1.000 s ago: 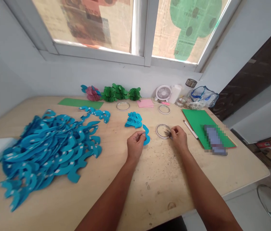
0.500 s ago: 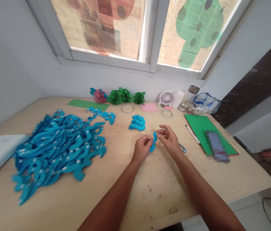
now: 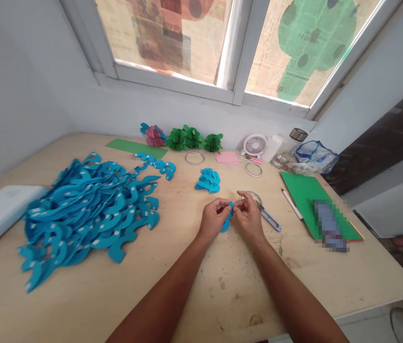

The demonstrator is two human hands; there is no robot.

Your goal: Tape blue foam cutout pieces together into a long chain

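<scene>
Between my hands is a small wavy blue paper piece point(image 3: 226, 226), held up just above the table. My left hand point(image 3: 216, 218) pinches it from the left. The fingertips of my right hand point(image 3: 247, 216) are closed on its upper right edge. Beyond my hands lies a small stack of blue paper pieces point(image 3: 208, 180). A large heap of wavy blue paper pieces point(image 3: 90, 205), dotted with white squares, spreads over the left of the table. A light-blue utility knife point(image 3: 271, 220) and a tape roll point(image 3: 255, 194) lie beside my right hand.
Green paper pompoms point(image 3: 192, 137) and a pink one point(image 3: 155, 136) line the wall. A small white fan point(image 3: 255, 144), a jar point(image 3: 296, 138) and tape rolls point(image 3: 195, 158) stand or lie at the back. Green sheets point(image 3: 305, 190), a pen point(image 3: 292, 204) and a white box point(image 3: 5, 214) flank the work area.
My right hand has moved left onto the blue paper piece, its fingers now closed on the edge. The utility knife shows more fully. The view has shifted slightly.
</scene>
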